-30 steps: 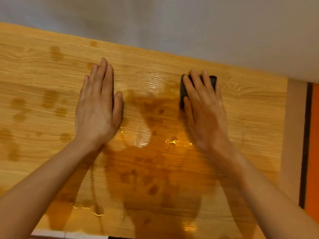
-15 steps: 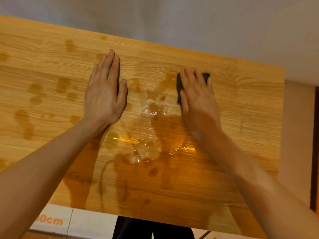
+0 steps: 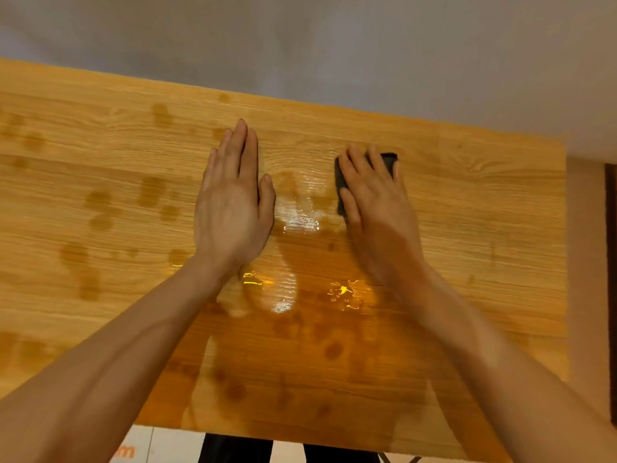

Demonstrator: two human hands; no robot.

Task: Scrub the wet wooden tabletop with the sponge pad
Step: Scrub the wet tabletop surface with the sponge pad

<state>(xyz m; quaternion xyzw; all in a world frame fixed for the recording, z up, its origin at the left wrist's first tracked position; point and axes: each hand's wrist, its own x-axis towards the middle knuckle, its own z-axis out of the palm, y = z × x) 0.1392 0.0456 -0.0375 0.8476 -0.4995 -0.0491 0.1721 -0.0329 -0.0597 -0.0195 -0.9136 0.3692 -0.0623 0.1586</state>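
Note:
A light wooden tabletop (image 3: 484,228) fills the view, with dark damp spots on the left and a glossy wet patch (image 3: 300,222) between my hands. My right hand (image 3: 377,202) lies flat on a dark sponge pad (image 3: 389,160) near the far edge, fingers straight and pressing it down; only the pad's left edge and far right corner show. My left hand (image 3: 233,202) rests palm down on the wood to the left of the wet patch, fingers straight and together.
A pale grey wall (image 3: 334,45) runs behind the table's far edge. The table's right edge (image 3: 566,262) borders a beige floor strip. Below the near edge are white floor tiles (image 3: 160,442) and my dark trousers (image 3: 233,449).
My right hand with the pad has slid slightly along the far part of the table. The camera shifted, so both hands sit a little lower in view. The left hand stays flat.

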